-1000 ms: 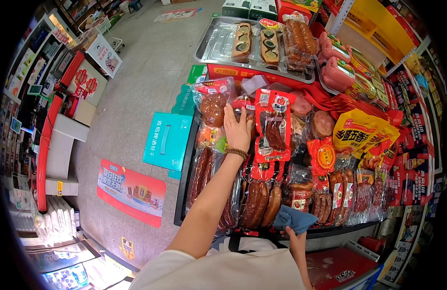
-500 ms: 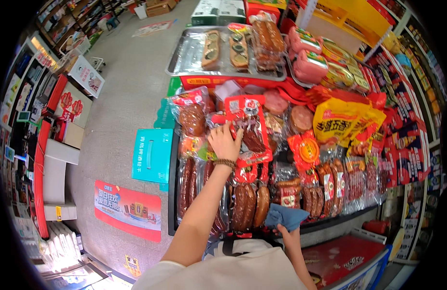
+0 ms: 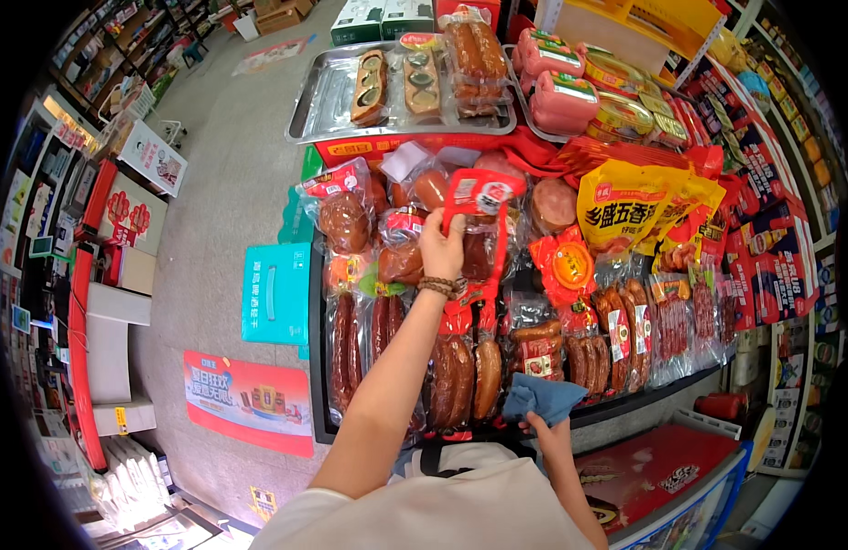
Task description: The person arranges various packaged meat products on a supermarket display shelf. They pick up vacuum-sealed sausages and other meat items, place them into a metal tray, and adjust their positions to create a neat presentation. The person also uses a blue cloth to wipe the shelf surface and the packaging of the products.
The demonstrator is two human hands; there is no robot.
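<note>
Two hands work well apart over a bench (image 3: 320, 390) crowded with sealed meats. The left hand (image 3: 444, 246), a beaded bracelet (image 3: 437, 287) around its wrist, pinches the left side of a red packet (image 3: 479, 194) between thumb and fingers, at the middle of the display. The packet is flat, glossy plastic: a solid red upper end with a pale printed patch and a white-and-black emblem, then a narrow red border running down the right side. It tilts, its upper end catching light.

Near the front edge, the right hand (image 3: 552, 438) grips a blue cloth (image 3: 541, 399), matte, soft and creased into an irregular bundle.

Left of the packet, rounded brown meats (image 3: 344, 222) bulge under wrinkled clear film. Below it lie smooth, curved brown sausages (image 3: 453, 380), while thin, dark red, ridged sausages (image 3: 346, 344) fill long clear sleeves at the left. To the right stand crinkled yellow pouches (image 3: 625, 206) and a red pouch (image 3: 567, 266) bearing an orange disc. Behind, a shiny metal tray (image 3: 321, 96) with rounded corners carries film-wrapped loaves (image 3: 370, 87) inlaid with dark ovals.
</note>
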